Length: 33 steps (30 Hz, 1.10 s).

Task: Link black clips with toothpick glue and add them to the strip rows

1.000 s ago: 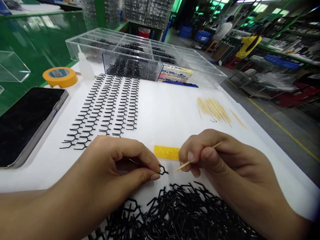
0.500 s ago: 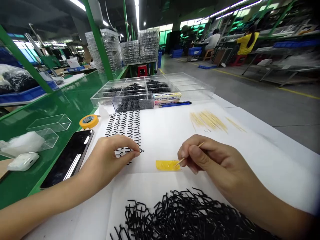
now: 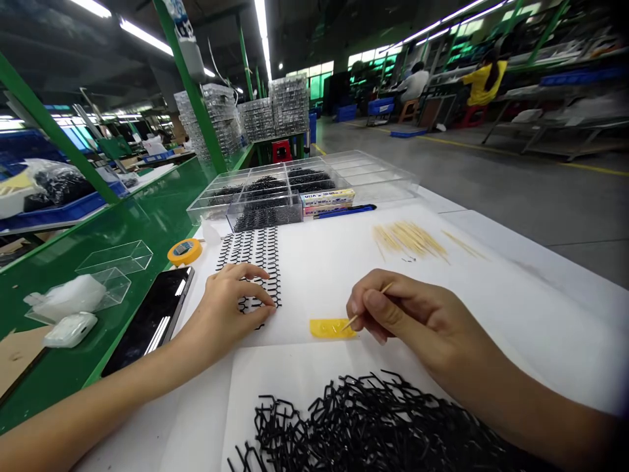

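My right hand (image 3: pixel 403 308) pinches a wooden toothpick (image 3: pixel 366 307). Its tip touches a yellow strip (image 3: pixel 327 328) bearing small glossy blobs, flat on the white sheet. Over the lower end of the rows of small black Y-shaped pieces (image 3: pixel 272 262) rests my left hand (image 3: pixel 233 298), thumb and fingers apart, with nothing visible between them. It hides part of the rows. A heap of loose black Y-shaped pieces (image 3: pixel 373 419) lies at the front on white paper.
A clear divided box (image 3: pixel 373 172) with black pieces stands at the back. Before it are small cartons (image 3: pixel 328 196) and a blue pen-like tool (image 3: pixel 346 211). Loose toothpicks (image 3: pixel 410 240) lie right. A phone (image 3: pixel 150 321) and an orange tape roll (image 3: pixel 185 252) are left.
My left thumb and fingers have parted from near a black piece at the row's end. The toothpick stays at the yellow strip. The whole view has shifted slightly.
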### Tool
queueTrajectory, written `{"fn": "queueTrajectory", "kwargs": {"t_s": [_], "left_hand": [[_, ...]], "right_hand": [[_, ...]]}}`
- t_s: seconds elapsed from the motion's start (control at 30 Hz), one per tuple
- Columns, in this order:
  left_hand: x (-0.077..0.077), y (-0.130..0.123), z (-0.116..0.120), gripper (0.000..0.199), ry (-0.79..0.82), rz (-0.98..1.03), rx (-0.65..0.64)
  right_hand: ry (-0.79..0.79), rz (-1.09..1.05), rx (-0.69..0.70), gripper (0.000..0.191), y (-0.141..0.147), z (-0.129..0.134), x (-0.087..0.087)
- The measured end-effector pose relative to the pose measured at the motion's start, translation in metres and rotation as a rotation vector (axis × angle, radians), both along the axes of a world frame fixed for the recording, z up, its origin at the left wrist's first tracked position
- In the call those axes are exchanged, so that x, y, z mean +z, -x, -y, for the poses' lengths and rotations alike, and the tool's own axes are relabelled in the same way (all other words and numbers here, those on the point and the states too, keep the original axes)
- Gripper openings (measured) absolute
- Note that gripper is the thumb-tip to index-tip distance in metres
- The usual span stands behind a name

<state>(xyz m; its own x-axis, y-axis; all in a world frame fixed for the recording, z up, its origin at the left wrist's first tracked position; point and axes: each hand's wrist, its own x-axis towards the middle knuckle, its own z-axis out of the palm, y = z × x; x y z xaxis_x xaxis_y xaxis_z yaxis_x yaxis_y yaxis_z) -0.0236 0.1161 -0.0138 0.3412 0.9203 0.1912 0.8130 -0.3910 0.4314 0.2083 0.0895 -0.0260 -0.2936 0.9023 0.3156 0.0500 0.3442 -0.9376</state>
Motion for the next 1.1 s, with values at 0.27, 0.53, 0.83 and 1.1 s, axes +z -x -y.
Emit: {"fn": "queueTrajectory", "kwargs": {"t_s": [0.27,0.53,0.83,1.1], "left_hand": [[0.001,0.001,0.0,0.015,0.014,-0.022,0.003],[0.011,0.0,0.002,0.012,0.006,0.009,0.022],[0.019,-0.009,0.033,0.008,0.099,0.202,-0.34],[0.01,-0.027,0.067,0.024,0.021,0.021,-0.769]], "right_hand": [[0.024,0.024,0.002,0.027,-0.001,0.0,0.0],[-0.02,0.005,-0.013,0.026,0.0,0.0,0.001],[-0.074,0.009,-0.098,0.024,0.0,-0.002,0.0],[-0.1,0.04,-0.109,0.025,0.002,-0.001,-0.001]]}}
